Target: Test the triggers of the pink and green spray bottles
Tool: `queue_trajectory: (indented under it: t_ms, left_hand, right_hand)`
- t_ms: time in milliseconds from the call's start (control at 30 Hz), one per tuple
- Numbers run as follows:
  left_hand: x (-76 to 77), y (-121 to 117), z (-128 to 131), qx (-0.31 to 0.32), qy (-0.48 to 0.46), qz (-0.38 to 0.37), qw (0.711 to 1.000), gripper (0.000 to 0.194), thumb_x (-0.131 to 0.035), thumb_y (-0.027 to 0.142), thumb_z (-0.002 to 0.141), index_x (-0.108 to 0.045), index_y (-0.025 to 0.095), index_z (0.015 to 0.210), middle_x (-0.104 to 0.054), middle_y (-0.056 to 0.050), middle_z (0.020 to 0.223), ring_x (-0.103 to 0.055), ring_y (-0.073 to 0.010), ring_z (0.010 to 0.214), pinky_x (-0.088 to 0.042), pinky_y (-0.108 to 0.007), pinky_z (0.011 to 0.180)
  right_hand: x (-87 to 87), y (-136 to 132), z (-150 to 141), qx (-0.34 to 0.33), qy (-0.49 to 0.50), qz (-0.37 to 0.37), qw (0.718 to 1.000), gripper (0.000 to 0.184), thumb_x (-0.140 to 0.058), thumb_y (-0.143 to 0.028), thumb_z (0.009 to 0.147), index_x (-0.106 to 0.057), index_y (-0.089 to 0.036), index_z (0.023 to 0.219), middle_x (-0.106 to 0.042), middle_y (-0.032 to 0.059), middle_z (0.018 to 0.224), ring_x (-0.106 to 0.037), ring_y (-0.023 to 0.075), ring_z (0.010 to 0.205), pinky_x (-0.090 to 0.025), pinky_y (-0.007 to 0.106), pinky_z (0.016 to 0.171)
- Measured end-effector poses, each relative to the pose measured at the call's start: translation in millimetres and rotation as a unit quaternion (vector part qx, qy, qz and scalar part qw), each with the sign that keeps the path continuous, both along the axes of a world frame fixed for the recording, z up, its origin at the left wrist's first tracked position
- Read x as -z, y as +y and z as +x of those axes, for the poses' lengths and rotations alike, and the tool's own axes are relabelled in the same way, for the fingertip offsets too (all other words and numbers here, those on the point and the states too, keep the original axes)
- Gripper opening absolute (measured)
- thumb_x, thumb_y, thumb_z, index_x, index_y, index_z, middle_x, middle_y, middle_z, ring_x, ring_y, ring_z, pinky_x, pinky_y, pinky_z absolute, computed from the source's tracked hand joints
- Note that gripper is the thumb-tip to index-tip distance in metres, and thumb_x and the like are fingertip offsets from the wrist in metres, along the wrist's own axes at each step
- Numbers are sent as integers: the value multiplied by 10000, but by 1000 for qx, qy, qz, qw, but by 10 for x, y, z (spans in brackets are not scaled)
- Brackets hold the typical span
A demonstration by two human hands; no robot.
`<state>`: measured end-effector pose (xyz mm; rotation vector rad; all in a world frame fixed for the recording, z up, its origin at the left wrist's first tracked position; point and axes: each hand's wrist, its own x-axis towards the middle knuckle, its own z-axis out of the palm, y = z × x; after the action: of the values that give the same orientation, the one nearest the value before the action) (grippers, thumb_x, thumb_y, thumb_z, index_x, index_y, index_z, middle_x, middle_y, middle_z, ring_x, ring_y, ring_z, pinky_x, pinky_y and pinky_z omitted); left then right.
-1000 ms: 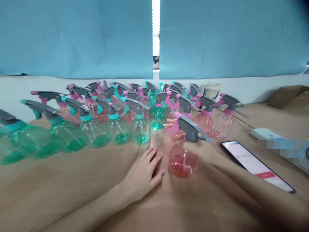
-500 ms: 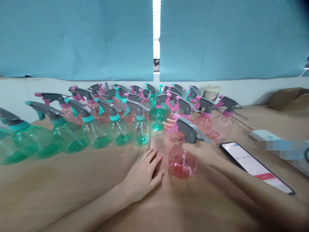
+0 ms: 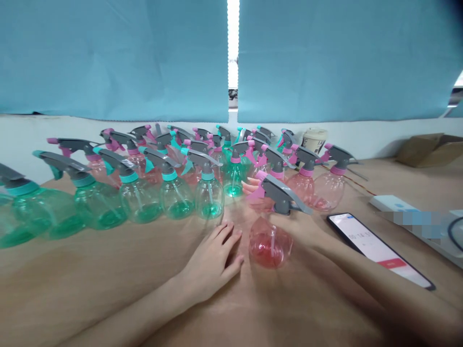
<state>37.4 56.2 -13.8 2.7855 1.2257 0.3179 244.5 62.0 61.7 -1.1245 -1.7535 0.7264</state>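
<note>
A spray bottle with a pink see-through body (image 3: 270,245) and a grey and pink trigger head (image 3: 280,193) stands in front of me. My right hand (image 3: 298,227) is closed about its neck, hiding the collar; its fingertips show past the trigger on the left. Flat on the table just left of this bottle lies my left hand (image 3: 213,260), fingers spread and nothing in them. A clear bottle with green liquid (image 3: 210,200) and a teal collar is the nearest one beyond the left hand. Another small green bottle (image 3: 234,180) with a pink collar stands behind.
Several green bottles (image 3: 144,200) form a row at left, with more pink and green ones behind. Two pink bottles (image 3: 328,190) stand at right. A phone showing a timer (image 3: 379,248), a white power strip (image 3: 394,205), a paper cup (image 3: 314,140) and a cardboard box (image 3: 430,149) lie beyond.
The whole view has shifted slightly, so things sit a little further left. Both hands and the pink bottle keep the same places on the table.
</note>
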Motion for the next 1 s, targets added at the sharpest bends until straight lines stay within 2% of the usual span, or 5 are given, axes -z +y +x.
queue_trajectory:
  t_ms: [200,500,700,900,1000]
  left_hand:
    - [18,0,-8,1,-6,8,1000,472,-422,386,921,-415,158,1335,-381,-117,1413,-276,-270,1329,-287,-443,1060]
    - [34,10,-8,-1,8,12,1000,477,-425,385,919,-414,156,1338,-370,-117,1420,-272,-263,1331,-284,-444,1061]
    - [32,13,-9,-4,7,11,1000,483,-427,395,917,-417,152,1335,-373,-122,1417,-287,-269,1324,-301,-451,1051]
    - [43,11,-19,4,-2,24,1000,460,-433,390,919,-432,165,1320,-389,-113,1409,-300,-271,1318,-312,-454,1044]
    - [36,11,-15,0,0,23,1000,468,-437,392,917,-427,164,1325,-384,-115,1412,-303,-278,1316,-313,-459,1042]
  right_hand:
    - [48,18,5,17,20,-14,1000,308,-484,-175,598,-571,-254,883,-589,-33,589,-624,202,647,-501,277,567]
    - [40,15,-2,12,20,-36,999,131,-471,-197,585,-531,-240,692,-623,-31,671,-632,189,733,-502,260,630]
    - [-30,-29,-7,65,-32,-32,997,74,-468,-243,591,-512,-237,651,-588,-9,639,-587,179,614,-483,278,557]
    - [-89,-43,-24,24,3,-27,999,126,-481,-233,600,-541,-245,710,-593,-4,731,-605,184,702,-496,292,632]
    - [-88,-50,-31,43,0,-30,999,39,-475,-226,596,-490,-240,630,-533,-23,618,-553,162,613,-483,288,595]
